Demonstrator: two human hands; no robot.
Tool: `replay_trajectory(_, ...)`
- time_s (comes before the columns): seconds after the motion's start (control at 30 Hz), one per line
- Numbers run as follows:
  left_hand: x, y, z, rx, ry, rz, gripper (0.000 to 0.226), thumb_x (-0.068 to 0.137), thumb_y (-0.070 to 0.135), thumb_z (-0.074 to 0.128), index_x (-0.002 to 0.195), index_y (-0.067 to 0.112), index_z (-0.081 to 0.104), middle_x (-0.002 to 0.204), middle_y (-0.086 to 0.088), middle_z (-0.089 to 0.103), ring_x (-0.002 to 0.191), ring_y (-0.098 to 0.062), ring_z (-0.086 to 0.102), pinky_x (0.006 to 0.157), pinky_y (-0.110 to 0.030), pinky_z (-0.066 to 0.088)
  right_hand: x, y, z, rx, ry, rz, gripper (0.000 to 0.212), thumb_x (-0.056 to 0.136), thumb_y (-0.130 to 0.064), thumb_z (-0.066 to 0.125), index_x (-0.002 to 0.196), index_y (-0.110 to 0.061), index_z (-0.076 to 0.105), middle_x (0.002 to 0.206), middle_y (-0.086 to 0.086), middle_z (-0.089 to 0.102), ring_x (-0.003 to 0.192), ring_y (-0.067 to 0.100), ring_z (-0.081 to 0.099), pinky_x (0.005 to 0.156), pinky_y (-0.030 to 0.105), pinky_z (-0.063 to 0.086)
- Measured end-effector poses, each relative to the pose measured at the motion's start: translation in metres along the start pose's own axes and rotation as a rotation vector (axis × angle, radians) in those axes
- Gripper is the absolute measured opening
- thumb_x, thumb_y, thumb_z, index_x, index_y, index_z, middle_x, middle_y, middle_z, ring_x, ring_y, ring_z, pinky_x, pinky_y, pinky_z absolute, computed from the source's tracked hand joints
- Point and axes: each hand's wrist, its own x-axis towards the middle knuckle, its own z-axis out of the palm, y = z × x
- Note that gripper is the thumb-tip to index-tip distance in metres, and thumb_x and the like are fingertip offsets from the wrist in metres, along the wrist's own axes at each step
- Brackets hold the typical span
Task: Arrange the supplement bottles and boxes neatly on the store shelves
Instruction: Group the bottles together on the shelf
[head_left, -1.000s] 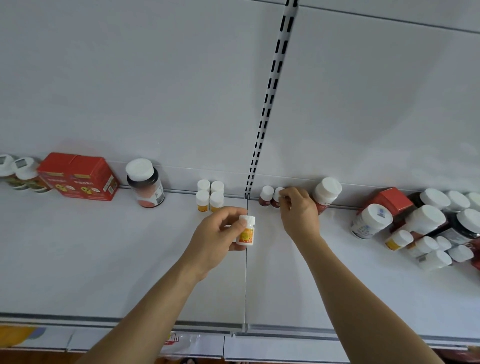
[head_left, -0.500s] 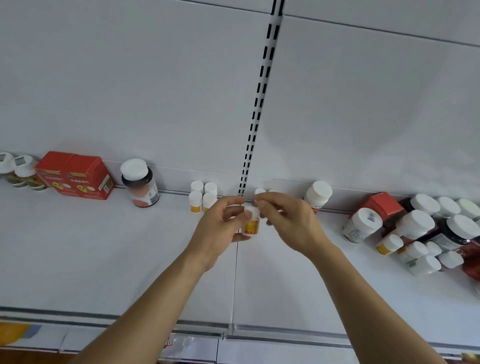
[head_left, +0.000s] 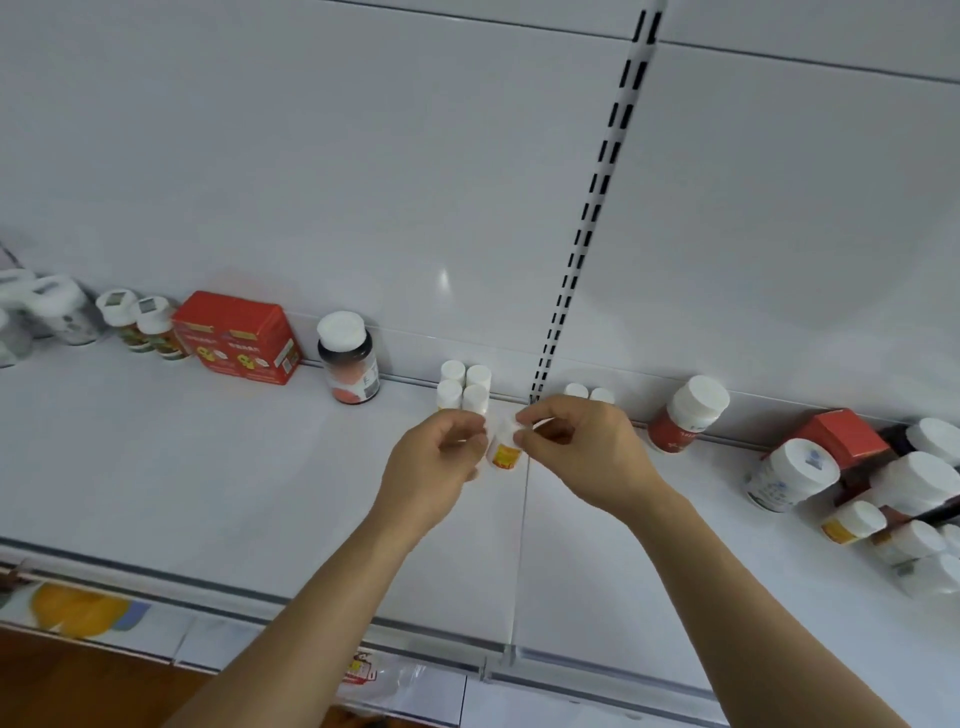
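Head view. Small white-capped bottle (head_left: 503, 448) with orange-yellow label held above the shelf (head_left: 208, 478), roughly over the seam between the two shelf panels, midway between back edge and front edge. Left hand (head_left: 434, 462) curled round the bottle's left side; right hand (head_left: 582, 449) pinching its cap from the right with thumb and forefinger. Bottle blurred; contact with the shelf surface cannot be told.

Directly behind the hands, at the back edge: cluster of four small white-capped bottles (head_left: 464, 388) just left of the slotted upright (head_left: 587, 223), packed two by two and touching. Two more small caps (head_left: 588, 393) just right of the upright, partly hidden by the right hand. Further right along the back edge: red-labelled bottle (head_left: 687, 415), tilted.

Toward the left end of the back edge: dark bottle (head_left: 349, 358) with white cap, upright; red box (head_left: 236, 338) beside it; two green-labelled bottles (head_left: 140, 325) touching the box's left side; blurred white containers (head_left: 49, 312) at the far left.

Toward the right end: untidy heap of white-capped bottles (head_left: 904, 499), several lying tilted, with a second red box (head_left: 841, 439) behind them.
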Motion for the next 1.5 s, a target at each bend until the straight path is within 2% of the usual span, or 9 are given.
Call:
replay_trajectory(0.07, 0.002, -0.008, -0.021, 0.341, 0.095, 0.111, 0.024, 0.096, 0.024, 0.062, 0.118, 0.026, 0.067, 0.118, 0.013, 0.068, 0.106, -0.006, 0.064, 0.092, -0.02, 0.049, 0.007, -0.004, 0.018, -0.062, 0.062, -0.059, 0.01, 0.087, -0.02, 0.074, 0.097, -0.022, 0.074, 0.076, -0.007, 0.072, 0.063, 0.004, 0.062, 0.06, 0.016, 0.049)
replay_trajectory(0.17, 0.002, -0.018, -0.048, 0.674, 0.147, 0.25, 0.036, 0.097, 0.028, 0.059, 0.132, 0.019, 0.06, 0.133, 0.004, 0.062, 0.123, -0.016, 0.057, 0.099, -0.027, 0.044, 0.018, -0.009, 0.048, -0.189, 0.111, -0.219, 0.013, 0.086, -0.011, 0.07, 0.099, -0.013, 0.073, 0.088, 0.0, 0.069, 0.075, 0.016, 0.066, 0.073, 0.033, 0.055)
replay_trajectory(0.33, 0.01, -0.041, -0.071, 0.932, 0.127, 0.445, 0.044, 0.088, 0.022, 0.072, 0.127, 0.003, 0.063, 0.132, -0.016, 0.063, 0.125, -0.036, 0.057, 0.104, -0.046, 0.045, 0.03, -0.009, 0.092, -0.358, 0.183, -0.346, 0.012, 0.085, -0.007, 0.066, 0.096, -0.008, 0.071, 0.091, 0.004, 0.069, 0.071, 0.026, 0.065, 0.061, 0.041, 0.055)
replay_trajectory(0.77, 0.013, -0.053, -0.097, 0.868, -0.017, 0.46, 0.05, 0.1, 0.033, 0.052, 0.146, 0.014, 0.047, 0.155, -0.005, 0.041, 0.146, -0.023, 0.033, 0.118, -0.034, 0.027, 0.035, 0.003, 0.128, -0.436, 0.374, -0.319, 0.013, 0.08, 0.0, 0.076, 0.09, -0.008, 0.073, 0.094, 0.004, 0.069, 0.065, 0.028, 0.065, 0.051, 0.036, 0.053)
replay_trajectory(1.1, 0.017, -0.055, -0.098, 0.826, -0.032, 0.541, 0.042, 0.091, 0.022, 0.066, 0.13, 0.006, 0.06, 0.137, -0.013, 0.058, 0.129, -0.03, 0.054, 0.104, -0.042, 0.048, 0.03, 0.002, 0.133, -0.479, 0.413, -0.311, 0.017, 0.083, -0.007, 0.076, 0.099, -0.009, 0.073, 0.107, 0.006, 0.067, 0.067, 0.028, 0.067, 0.053, 0.033, 0.052)
replay_trajectory(1.2, 0.02, -0.051, -0.089, 0.824, -0.009, 0.617, 0.043, 0.087, 0.019, 0.072, 0.126, 0.004, 0.062, 0.131, -0.015, 0.06, 0.125, -0.034, 0.056, 0.102, -0.046, 0.05, 0.019, 0.0, 0.122, -0.56, 0.494, -0.364, 0.021, 0.083, -0.003, 0.075, 0.103, -0.006, 0.073, 0.107, 0.009, 0.067, 0.083, 0.031, 0.066, 0.06, 0.036, 0.055)
replay_trajectory(1.3, 0.023, -0.043, -0.071, 0.867, 0.006, 0.731, 0.047, 0.088, 0.021, 0.07, 0.129, 0.004, 0.058, 0.139, -0.018, 0.056, 0.134, -0.038, 0.048, 0.108, -0.051, 0.043, 0.003, 0.006, 0.102, -0.668, 0.544, -0.427, 0.02, 0.091, -0.011, 0.068, 0.11, -0.005, 0.071, 0.117, 0.014, 0.067, 0.109, 0.036, 0.062, 0.084, 0.043, 0.056)
replay_trajectory(1.4, 0.02, -0.03, -0.041, 0.866, -0.028, 0.794, 0.049, 0.093, 0.027, 0.063, 0.136, 0.005, 0.055, 0.148, -0.018, 0.048, 0.142, -0.036, 0.039, 0.112, -0.052, 0.038, -0.021, 0.019, 0.076, -0.751, 0.577, -0.333, 0.032, 0.096, -0.023, 0.059, 0.12, -0.004, 0.068, 0.13, 0.017, 0.064, 0.129, 0.04, 0.054, 0.104, 0.048, 0.047)
replay_trajectory(1.5, 0.008, -0.017, -0.001, 0.852, -0.088, 0.854, 0.05, 0.094, 0.028, 0.062, 0.137, 0.004, 0.054, 0.147, -0.018, 0.049, 0.142, -0.036, 0.039, 0.113, -0.052, 0.038, -0.051, 0.034, 0.045, -0.812, 0.606, -0.234, 0.037, 0.095, -0.026, 0.058, 0.122, -0.003, 0.066, 0.132, 0.018, 0.063, 0.132, 0.041, 0.051, 0.106, 0.051, 0.046)
